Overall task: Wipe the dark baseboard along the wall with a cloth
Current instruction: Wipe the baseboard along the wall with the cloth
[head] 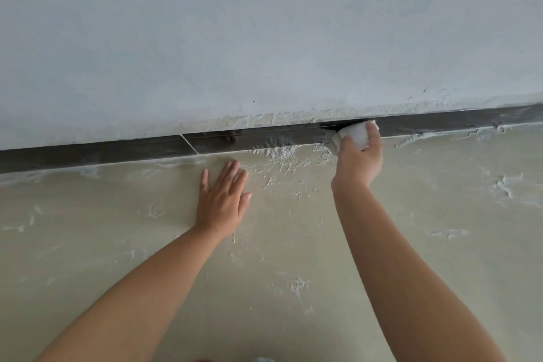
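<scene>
Two hands and one cloth are in view. The right hand [360, 156] grips the single white cloth [354, 135], fingers curled over its top and thumb wrapped round its right side, and holds it against the dark baseboard [117, 151], which runs in one long strip where the floor [293, 244] meets the wall [264, 38]. The cloth touches the strip at its upper edge, right of the middle. The baseboard shows two sections, meeting at one slanted joint [189, 144] left of the middle (the section right of the joint is glossy enough to give a dim reflection). The left hand [223, 200] lies flat on the floor, fingers straight and slightly spread, just before the baseboard and apart from it. Pale, rough plaster smears [276, 156] crust the floor along the wall edge and in scattered patches farther out. No writing or brand can be read anywhere.
</scene>
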Action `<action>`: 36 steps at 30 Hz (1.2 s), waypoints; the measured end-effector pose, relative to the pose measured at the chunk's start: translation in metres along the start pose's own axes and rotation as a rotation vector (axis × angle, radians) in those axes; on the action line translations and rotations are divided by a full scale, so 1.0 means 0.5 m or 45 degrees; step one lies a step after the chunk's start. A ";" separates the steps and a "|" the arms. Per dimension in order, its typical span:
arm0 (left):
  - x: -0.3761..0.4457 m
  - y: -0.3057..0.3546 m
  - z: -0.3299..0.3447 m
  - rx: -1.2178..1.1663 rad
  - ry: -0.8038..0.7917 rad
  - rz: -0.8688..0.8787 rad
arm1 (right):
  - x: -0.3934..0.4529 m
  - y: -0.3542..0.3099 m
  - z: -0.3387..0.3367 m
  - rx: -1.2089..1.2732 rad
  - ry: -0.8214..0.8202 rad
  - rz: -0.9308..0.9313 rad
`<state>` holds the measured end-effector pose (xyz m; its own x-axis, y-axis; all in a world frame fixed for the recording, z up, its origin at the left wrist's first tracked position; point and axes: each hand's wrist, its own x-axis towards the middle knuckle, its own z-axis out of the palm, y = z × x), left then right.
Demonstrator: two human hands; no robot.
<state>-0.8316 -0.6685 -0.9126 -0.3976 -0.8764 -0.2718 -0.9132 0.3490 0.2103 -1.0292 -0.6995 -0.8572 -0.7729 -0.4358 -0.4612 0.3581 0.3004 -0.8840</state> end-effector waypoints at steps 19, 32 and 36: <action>0.027 0.175 -0.008 0.151 -0.212 0.232 | 0.235 -0.087 -0.160 -0.073 0.109 0.045; 0.052 0.228 0.021 0.113 -0.069 -0.174 | 0.141 -0.014 -0.110 -0.367 -0.285 -0.001; 0.062 0.240 0.018 0.070 -0.044 -0.195 | 0.169 -0.037 -0.145 -0.399 -0.213 -0.100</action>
<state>-0.9542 -0.6506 -0.9040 -0.2550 -0.9091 -0.3295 -0.9666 0.2305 0.1122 -1.1391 -0.6806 -0.8746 -0.6859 -0.5931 -0.4217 0.1029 0.4946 -0.8630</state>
